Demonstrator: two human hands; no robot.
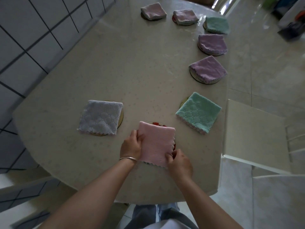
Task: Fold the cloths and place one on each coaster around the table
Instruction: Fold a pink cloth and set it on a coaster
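Note:
A folded pink cloth (156, 142) lies over a red-patterned coaster (158, 124) near the table's front edge. My left hand (131, 146) grips its left edge, and my right hand (179, 163) pinches its near right corner. To the left, a grey folded cloth (100, 117) rests on a round coaster (121, 115). To the right, a green cloth (198, 112) covers another coaster. Two purple cloths (208, 69) (212, 43), a second green cloth (217, 24) and two pale pink cloths (185, 17) (153, 11) sit on coasters further back.
The beige oval table (123, 71) stands beside a tiled wall (24, 38) on the left. A white chair (254, 136) stands at the table's right side, with glossy floor (264, 63) beyond it. Dark items lie on the floor at the far right.

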